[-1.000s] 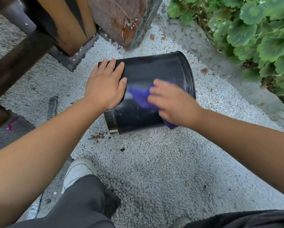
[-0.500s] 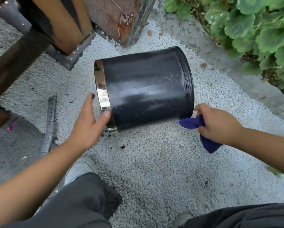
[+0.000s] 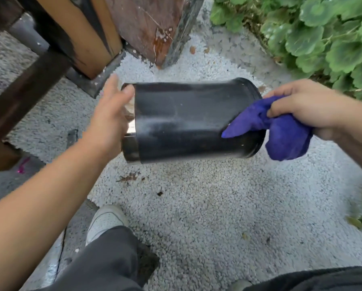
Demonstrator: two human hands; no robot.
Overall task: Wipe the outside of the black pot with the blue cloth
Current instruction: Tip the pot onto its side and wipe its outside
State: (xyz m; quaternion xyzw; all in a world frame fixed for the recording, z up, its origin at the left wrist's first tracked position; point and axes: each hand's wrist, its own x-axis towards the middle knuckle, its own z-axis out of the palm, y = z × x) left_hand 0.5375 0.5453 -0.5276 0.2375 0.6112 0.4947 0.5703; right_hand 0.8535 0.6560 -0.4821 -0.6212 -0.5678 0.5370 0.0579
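Note:
The black pot lies on its side on white gravel, its silver-banded end to the left and its rimmed end to the right. My left hand rests against the silver-banded end with fingers spread, steadying it. My right hand is at the pot's right end, closed around the bunched blue cloth. A loose corner of the cloth touches the pot's side near the rim.
Wooden posts on metal feet stand just behind the pot at the upper left. Green leafy plants fill the upper right beyond a concrete kerb. My white shoe and dark trouser legs are at the bottom.
My right hand lifted the cloth from beside the pot's lower right up to its rim end. My left hand shifted up along the silver band. The pot rolled slightly.

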